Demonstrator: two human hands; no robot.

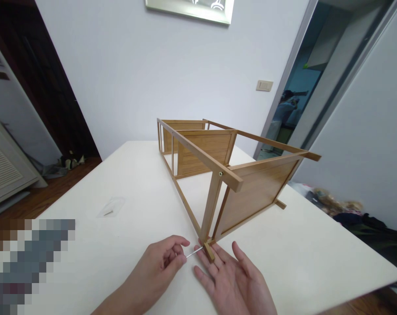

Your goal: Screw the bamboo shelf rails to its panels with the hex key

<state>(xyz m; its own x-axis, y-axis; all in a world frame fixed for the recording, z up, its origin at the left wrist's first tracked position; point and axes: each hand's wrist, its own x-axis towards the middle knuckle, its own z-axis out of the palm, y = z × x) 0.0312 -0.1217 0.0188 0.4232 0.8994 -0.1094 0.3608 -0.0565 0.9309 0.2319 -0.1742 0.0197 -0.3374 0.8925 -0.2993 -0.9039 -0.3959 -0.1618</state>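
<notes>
A bamboo shelf rack (218, 175) lies on its side on the white table (316, 253). My left hand (162, 267) pinches a thin metal key (194, 252) whose tip reaches the rack's near bottom corner (209, 250). My right hand (231, 280) lies open, palm up, with its fingertips under that corner. A screw head (220, 173) shows in the upper rail joint.
A small clear plastic bag (111, 208) with a part inside lies on the table to the left. An open doorway (293, 109) is at the back right, with a person far inside. Dark clothes and a soft toy (336, 203) lie beyond the table's right edge.
</notes>
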